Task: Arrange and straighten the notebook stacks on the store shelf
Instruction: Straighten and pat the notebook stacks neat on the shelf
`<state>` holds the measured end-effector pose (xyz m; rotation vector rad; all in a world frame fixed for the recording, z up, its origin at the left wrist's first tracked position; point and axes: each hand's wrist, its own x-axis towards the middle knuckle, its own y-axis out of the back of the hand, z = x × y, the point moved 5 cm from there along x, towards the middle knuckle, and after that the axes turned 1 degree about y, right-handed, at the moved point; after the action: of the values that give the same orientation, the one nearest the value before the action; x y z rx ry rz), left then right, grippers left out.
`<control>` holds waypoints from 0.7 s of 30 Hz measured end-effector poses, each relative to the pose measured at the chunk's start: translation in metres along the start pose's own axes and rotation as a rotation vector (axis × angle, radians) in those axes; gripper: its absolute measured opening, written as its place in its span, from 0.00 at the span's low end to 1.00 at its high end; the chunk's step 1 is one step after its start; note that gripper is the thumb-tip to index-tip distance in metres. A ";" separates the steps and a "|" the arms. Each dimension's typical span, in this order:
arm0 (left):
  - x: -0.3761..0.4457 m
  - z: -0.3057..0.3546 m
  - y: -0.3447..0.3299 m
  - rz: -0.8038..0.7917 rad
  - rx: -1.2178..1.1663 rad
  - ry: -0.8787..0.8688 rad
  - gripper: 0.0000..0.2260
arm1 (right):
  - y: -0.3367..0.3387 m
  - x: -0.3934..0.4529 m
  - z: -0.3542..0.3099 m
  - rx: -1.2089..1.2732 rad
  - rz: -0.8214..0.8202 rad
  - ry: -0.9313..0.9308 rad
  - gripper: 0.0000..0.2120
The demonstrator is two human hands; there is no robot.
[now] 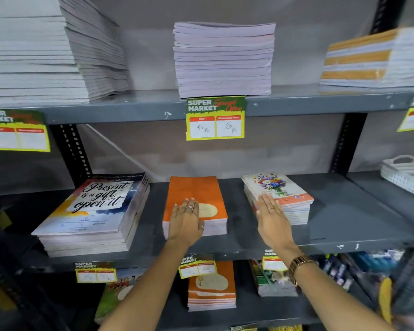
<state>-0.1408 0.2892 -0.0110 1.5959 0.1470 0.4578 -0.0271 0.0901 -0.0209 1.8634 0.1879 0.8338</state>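
Notebook stacks on the middle shelf stand three across, and you are partway through them, by my reading. Your left hand lies flat and released, palm down, on the front left part of the orange stack, fingers spread, gripping nothing; that stack sits fairly square to the shelf edge, its front face close to even. Your right hand is likewise opened out, its palm set against the left flank and front corner of the floral stack, pressing rather than grasping. That floral stack is the weaker item: it sits turned off square to the shelf edge, and its layers step outward at the left side, so it looks unfinished. The large stack at the left, with the "Present is a gift" cover, is skewed too, its lower books fanned at the front, and no hand is on it (I judge it still to be done). On the upper shelf the middle grey stack stands reasonably true, while the tall one at far left leans. Lower-shelf stacks are partly hidden by your arms and price tags; their condition cannot be judged.
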 end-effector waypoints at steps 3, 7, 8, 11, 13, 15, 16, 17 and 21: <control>0.013 0.034 0.002 0.050 -0.040 -0.058 0.26 | 0.014 0.008 0.034 -0.016 -0.002 -0.028 0.24; 0.029 0.083 0.001 0.059 -0.154 -0.137 0.25 | 0.024 0.015 0.079 -0.010 -0.020 -0.084 0.24; 0.033 0.096 0.000 0.056 -0.171 -0.163 0.25 | 0.025 0.016 0.089 -0.015 -0.030 -0.093 0.24; 0.044 0.132 -0.003 0.043 -0.205 -0.236 0.25 | 0.024 0.018 0.112 -0.031 -0.072 -0.077 0.25; 0.050 0.150 -0.005 0.035 -0.220 -0.268 0.24 | 0.023 0.020 0.121 -0.027 -0.099 -0.059 0.25; 0.055 0.164 -0.008 0.026 -0.229 -0.288 0.24 | 0.021 0.021 0.129 -0.033 -0.127 -0.031 0.25; 0.056 0.170 -0.010 0.019 -0.234 -0.292 0.25 | 0.019 0.023 0.132 -0.039 -0.142 -0.014 0.25; 0.058 0.174 -0.012 0.011 -0.238 -0.292 0.25 | 0.018 0.024 0.134 -0.045 -0.152 0.002 0.25; 0.063 0.184 -0.021 0.000 -0.234 -0.288 0.24 | 0.014 0.028 0.140 -0.054 -0.167 0.037 0.25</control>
<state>-0.0109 0.1438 -0.0217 1.4135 -0.1217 0.2317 0.0775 -0.0077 -0.0266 1.7562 0.3365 0.7508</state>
